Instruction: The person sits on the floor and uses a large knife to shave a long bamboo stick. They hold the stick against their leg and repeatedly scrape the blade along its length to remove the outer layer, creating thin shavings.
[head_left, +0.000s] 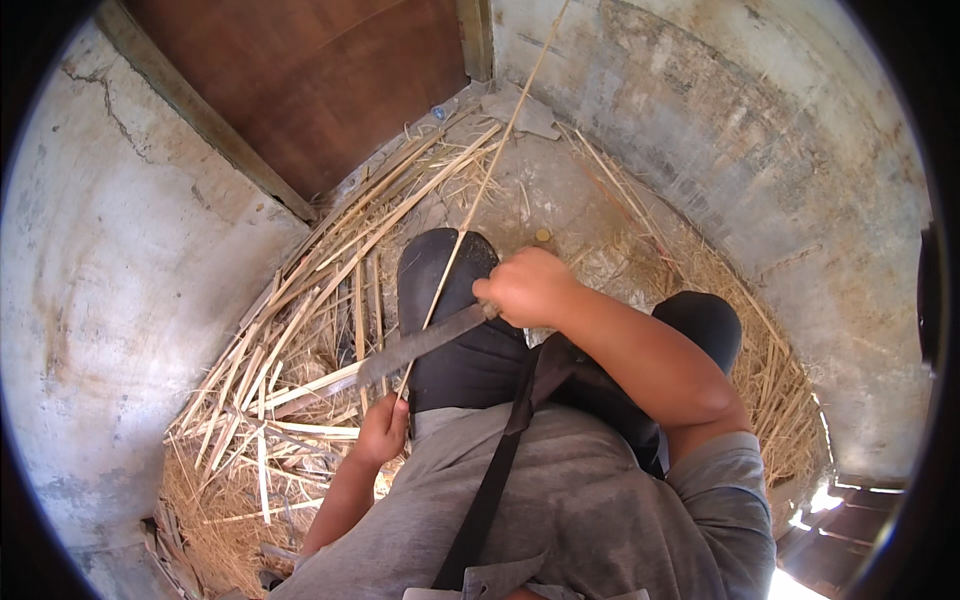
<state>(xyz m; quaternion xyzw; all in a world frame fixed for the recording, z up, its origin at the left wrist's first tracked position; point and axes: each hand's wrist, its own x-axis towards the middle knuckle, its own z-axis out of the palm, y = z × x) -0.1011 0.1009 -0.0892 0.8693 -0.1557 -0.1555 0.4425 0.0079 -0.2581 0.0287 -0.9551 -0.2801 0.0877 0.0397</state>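
My right hand [528, 287] grips the handle of a long flat knife [420, 345], whose blade points left and down across my black-trousered knee [445, 290]. My left hand [383, 432] is closed on the lower end of a thin cane strip [480, 195]. The strip runs up and away over the knee, crosses the blade and reaches toward the far wall. The blade lies against the strip just above my left hand.
Split cane strips and straw [300, 330] are heaped on the concrete floor to my left and around my legs. A brown wooden door [310, 80] stands ahead, and rough plastered walls [110, 260] close in on both sides. A black strap [500, 460] crosses my grey shirt.
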